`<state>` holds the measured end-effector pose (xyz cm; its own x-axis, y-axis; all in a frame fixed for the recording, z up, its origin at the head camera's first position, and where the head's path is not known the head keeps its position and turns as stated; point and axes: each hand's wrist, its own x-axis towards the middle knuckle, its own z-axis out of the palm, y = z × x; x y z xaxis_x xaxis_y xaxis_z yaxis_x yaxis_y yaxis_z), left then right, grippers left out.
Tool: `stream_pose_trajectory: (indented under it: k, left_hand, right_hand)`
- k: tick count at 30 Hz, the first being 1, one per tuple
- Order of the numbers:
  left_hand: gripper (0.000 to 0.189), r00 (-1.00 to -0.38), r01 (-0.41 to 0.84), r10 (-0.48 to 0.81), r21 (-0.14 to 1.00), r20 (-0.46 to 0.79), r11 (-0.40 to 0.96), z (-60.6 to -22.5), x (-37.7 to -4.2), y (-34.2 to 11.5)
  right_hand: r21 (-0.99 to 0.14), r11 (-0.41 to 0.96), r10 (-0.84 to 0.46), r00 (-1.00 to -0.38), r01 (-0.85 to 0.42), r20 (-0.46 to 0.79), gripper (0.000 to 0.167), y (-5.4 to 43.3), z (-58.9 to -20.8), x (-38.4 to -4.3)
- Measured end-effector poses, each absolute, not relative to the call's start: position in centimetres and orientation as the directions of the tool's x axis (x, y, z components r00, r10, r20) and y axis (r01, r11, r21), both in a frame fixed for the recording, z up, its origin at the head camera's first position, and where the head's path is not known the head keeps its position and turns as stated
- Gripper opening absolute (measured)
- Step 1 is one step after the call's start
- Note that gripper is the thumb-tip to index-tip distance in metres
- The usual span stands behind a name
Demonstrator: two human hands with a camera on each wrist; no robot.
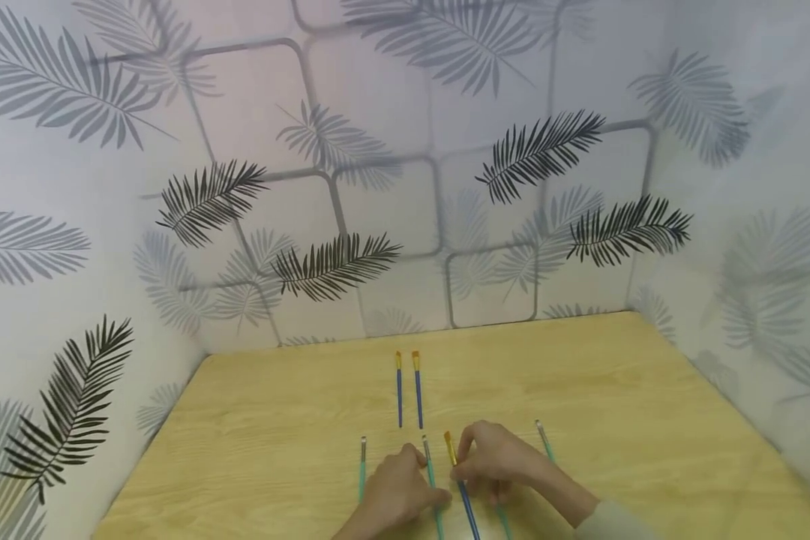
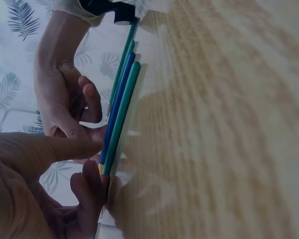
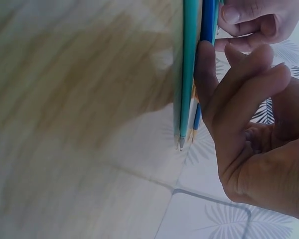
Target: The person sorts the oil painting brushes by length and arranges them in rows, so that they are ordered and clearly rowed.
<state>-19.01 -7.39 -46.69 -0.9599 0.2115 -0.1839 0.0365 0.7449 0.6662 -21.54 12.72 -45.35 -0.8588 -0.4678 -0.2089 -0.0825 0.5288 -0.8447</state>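
Note:
A slim paintbrush with a green handle (image 1: 430,474) lies under my left hand (image 1: 398,491), whose thumb stretches across it while the index finger bends near its metal collar. My right hand (image 1: 496,457) pinches a blue paintbrush (image 1: 468,510) close to its yellow collar, bristles pointing away from me. In the left wrist view my left thumb tip comes right up to the blue handle (image 2: 120,102). A second green paintbrush (image 1: 503,521) runs beneath my right hand, its upper part hidden. From the right wrist view this green handle (image 3: 188,59) lies nearest the camera.
Two blue paintbrushes (image 1: 418,390) lie side by side farther back on the wooden table (image 1: 277,420). One green paintbrush (image 1: 362,469) is left of my left hand, and another (image 1: 545,441) sits beyond my right forearm. Leaf-patterned covering (image 1: 391,285) rises behind the table.

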Motion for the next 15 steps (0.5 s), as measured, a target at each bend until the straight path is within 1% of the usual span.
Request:
stream_pose_trajectory:
  k: [5,11,14,15]
  left_hand:
    - [0.06,-0.967,0.033,0.184,0.632,-0.175,0.775,-46.52,-18.96,-6.91]
    - [0.061,-0.963,0.131,0.25,0.638,-0.1,0.759,-46.74,-19.22,-6.55]
    - [0.066,-0.957,0.143,0.27,0.638,-0.106,0.757,-46.81,-19.13,-6.63]
    - [0.064,-0.955,0.14,0.274,0.638,-0.116,0.757,-46.82,-19.08,-6.69]
  right_hand:
    - [-0.823,0.562,-0.446,-0.868,-0.08,-0.22,0.023,12.41,-45.27,-21.68]
    - [-0.804,0.586,-0.433,-0.876,-0.095,-0.211,0.022,12.36,-45.16,-21.84]
    - [-0.799,0.594,-0.443,-0.869,-0.099,-0.221,0.02,12.09,-45.25,-21.75]
    - [-0.796,0.596,-0.447,-0.866,-0.103,-0.223,0.021,11.96,-45.32,-21.71]
